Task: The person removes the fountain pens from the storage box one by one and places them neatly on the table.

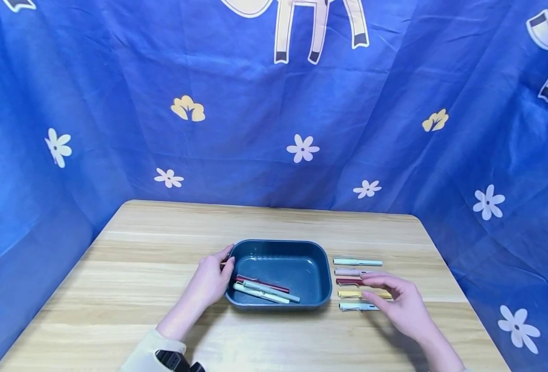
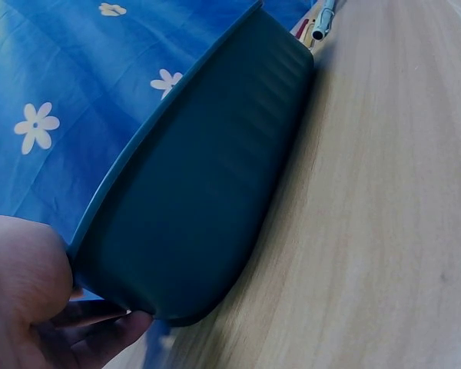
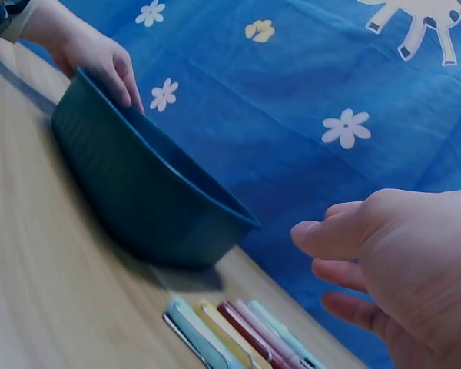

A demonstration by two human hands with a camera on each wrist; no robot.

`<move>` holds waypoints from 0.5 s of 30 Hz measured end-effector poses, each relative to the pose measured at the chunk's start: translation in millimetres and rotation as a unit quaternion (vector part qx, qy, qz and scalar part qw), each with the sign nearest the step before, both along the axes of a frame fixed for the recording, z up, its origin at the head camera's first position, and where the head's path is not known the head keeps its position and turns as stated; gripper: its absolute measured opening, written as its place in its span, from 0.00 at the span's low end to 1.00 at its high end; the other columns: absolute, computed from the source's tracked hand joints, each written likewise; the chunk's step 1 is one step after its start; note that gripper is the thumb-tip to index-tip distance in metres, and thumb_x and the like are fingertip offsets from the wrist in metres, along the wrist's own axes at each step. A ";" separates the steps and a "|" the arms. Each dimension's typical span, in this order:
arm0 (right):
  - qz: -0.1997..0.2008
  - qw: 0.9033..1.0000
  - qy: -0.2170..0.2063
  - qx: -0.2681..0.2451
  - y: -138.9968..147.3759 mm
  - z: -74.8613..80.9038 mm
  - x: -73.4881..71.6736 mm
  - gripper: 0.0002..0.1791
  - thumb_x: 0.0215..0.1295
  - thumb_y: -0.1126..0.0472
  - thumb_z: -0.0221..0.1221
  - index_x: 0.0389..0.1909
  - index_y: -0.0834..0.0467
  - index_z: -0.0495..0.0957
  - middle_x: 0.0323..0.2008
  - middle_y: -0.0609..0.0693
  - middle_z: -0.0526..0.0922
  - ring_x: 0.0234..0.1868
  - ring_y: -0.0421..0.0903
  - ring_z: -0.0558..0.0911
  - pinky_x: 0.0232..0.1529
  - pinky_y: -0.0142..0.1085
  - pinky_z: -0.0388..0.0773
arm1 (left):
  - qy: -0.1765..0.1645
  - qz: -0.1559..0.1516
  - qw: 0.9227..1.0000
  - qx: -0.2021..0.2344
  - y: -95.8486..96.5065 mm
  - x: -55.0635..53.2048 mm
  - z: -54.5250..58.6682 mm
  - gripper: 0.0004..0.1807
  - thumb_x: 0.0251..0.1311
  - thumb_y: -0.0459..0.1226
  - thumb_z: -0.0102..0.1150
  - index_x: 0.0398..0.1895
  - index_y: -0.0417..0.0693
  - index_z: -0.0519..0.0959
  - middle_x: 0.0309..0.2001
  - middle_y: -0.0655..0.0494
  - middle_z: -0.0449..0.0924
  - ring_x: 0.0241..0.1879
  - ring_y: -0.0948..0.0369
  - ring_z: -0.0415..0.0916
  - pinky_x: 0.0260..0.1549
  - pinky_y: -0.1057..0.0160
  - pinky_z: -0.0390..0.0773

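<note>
My left hand [image 1: 213, 276] grips the left end of a dark teal plastic basin [image 1: 280, 307], fingers against its outer wall in the left wrist view. Inside the basin, a dark red pen [image 1: 274, 285], a pale blue pen [image 1: 278, 293] and a whitish pen [image 1: 255, 293] lie together at the front left. My right hand [image 1: 406, 305] hovers over a row of pens on the right, thumb and fingers apart, nothing between them. That row runs from a mint pen [image 1: 358, 262] through a pink pen [image 1: 346, 272], a red pen [image 1: 346, 282] and a yellow pen [image 1: 348, 294] to a light blue pen [image 1: 355, 307].
A light wooden table [image 1: 130, 289] carries everything. Blue cloth [image 1: 237, 144] with flower and animal prints hangs behind it and along both sides. A dark watch [image 1: 173, 360] is on the left wrist, over a pale sleeve [image 1: 150, 351].
</note>
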State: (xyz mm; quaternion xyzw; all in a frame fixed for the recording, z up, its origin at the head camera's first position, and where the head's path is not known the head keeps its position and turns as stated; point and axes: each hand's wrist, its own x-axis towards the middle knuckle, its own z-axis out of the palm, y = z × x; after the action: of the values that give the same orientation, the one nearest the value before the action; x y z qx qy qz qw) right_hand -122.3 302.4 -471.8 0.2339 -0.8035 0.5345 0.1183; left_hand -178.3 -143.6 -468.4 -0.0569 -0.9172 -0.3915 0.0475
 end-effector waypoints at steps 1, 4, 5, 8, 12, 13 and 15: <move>0.003 1.000 0.000 -0.007 -2.3 1.3 -0.7 0.18 0.58 0.77 0.73 0.47 0.58 0.89 0.51 0.56 0.89 0.56 0.44 0.86 0.59 0.33 0.80 | 0.000 0.000 1.000 0.000 0.0 0.0 -0.1 0.26 0.79 0.38 0.53 0.75 0.33 0.71 0.65 0.34 0.78 0.65 0.43 0.77 0.64 0.41 0.75; 0.008 1.000 0.000 -0.026 -9.2 4.6 -3.2 0.17 0.60 0.78 0.71 0.49 0.63 0.87 0.53 0.56 0.88 0.53 0.45 0.87 0.55 0.35 0.83 | 0.002 -0.002 1.000 -0.001 0.0 0.0 0.1 0.26 0.79 0.38 0.53 0.74 0.33 0.71 0.65 0.34 0.78 0.65 0.43 0.77 0.64 0.41 0.75; 0.012 0.999 0.001 -0.034 -11.3 5.3 -4.3 0.18 0.60 0.79 0.70 0.50 0.65 0.86 0.53 0.57 0.88 0.52 0.46 0.87 0.54 0.36 0.84 | 0.002 -0.002 1.000 -0.001 -0.1 -0.1 0.1 0.26 0.79 0.38 0.53 0.74 0.33 0.71 0.65 0.34 0.78 0.65 0.43 0.77 0.64 0.41 0.75; 0.024 0.999 0.006 -0.049 -18.0 7.6 -7.9 0.20 0.60 0.81 0.69 0.54 0.68 0.84 0.52 0.60 0.88 0.49 0.48 0.89 0.50 0.39 0.86 | 0.001 -0.003 1.000 -0.001 -0.2 -0.3 0.4 0.26 0.80 0.38 0.53 0.74 0.33 0.71 0.66 0.34 0.77 0.65 0.43 0.77 0.64 0.40 0.75; 0.037 0.997 -0.002 -0.067 -27.0 10.5 -12.2 0.22 0.60 0.82 0.68 0.56 0.68 0.84 0.50 0.61 0.88 0.48 0.50 0.89 0.50 0.39 0.86 | -0.003 -0.001 1.000 -0.001 -0.4 -0.1 0.7 0.26 0.80 0.38 0.52 0.75 0.34 0.71 0.67 0.34 0.76 0.66 0.43 0.76 0.64 0.40 0.75; 0.039 0.997 -0.004 -0.067 -29.0 11.0 -13.1 0.22 0.61 0.81 0.68 0.56 0.68 0.83 0.50 0.60 0.88 0.48 0.51 0.90 0.50 0.39 0.86 | -0.004 -0.001 1.000 -0.001 -0.4 0.0 0.7 0.27 0.80 0.38 0.52 0.75 0.34 0.71 0.67 0.34 0.76 0.66 0.43 0.77 0.64 0.41 0.75; 0.047 0.996 -0.010 -0.070 -33.3 12.2 -14.5 0.22 0.62 0.81 0.68 0.57 0.68 0.83 0.51 0.61 0.88 0.47 0.53 0.90 0.50 0.40 0.86 | -0.005 -0.001 1.000 0.000 -0.5 0.3 0.9 0.27 0.80 0.38 0.52 0.75 0.34 0.70 0.68 0.34 0.76 0.66 0.44 0.76 0.64 0.41 0.75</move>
State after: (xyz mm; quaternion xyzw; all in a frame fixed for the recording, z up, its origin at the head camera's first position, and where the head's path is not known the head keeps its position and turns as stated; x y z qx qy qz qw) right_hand -136.8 269.1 -459.6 0.2572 -0.7534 0.5967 0.1012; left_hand -178.0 -144.1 -467.5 -0.0558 -0.9172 -0.3921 0.0426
